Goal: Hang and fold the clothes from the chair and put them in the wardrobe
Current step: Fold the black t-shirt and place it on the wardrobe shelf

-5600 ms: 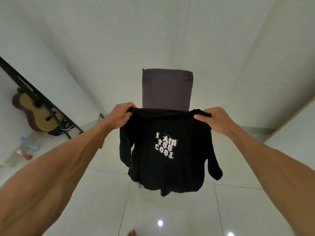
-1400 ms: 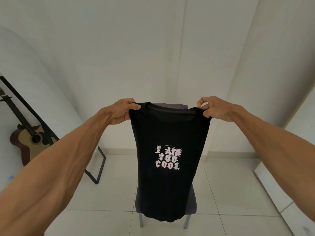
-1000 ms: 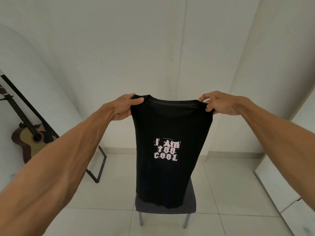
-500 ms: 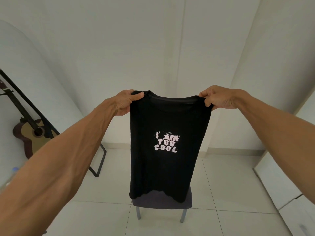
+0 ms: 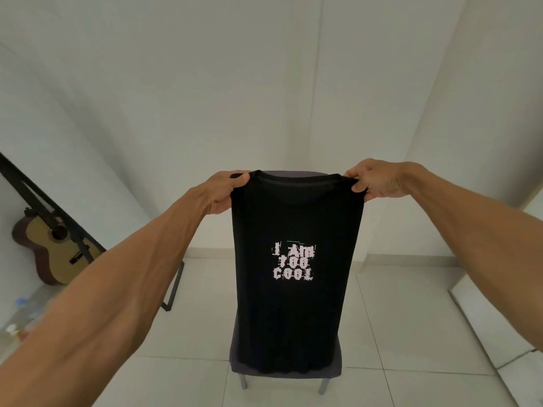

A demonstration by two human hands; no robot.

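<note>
A black T-shirt [image 5: 293, 312] with pale lettering on its chest hangs upright in front of me, sleeves tucked behind so it forms a narrow strip. My left hand [image 5: 221, 192] pinches its left shoulder and my right hand [image 5: 374, 182] pinches its right shoulder, both at the same height. Behind the shirt stands a dark grey chair [image 5: 336, 364]; only the top of its backrest, the seat edge and two metal legs show. The shirt's hem hangs just over the seat.
An acoustic guitar [image 5: 50, 254] leans on the left wall behind a black metal frame [image 5: 173, 289]. Plastic bottles [image 5: 17, 315] lie on the floor at lower left. A white cabinet edge [image 5: 499, 324] runs along the right. White tiles cover the floor.
The sleeves, spread out earlier, are now tucked behind the shirt. Over the last half second both hands have come down, bringing the hem back over the chair seat.
</note>
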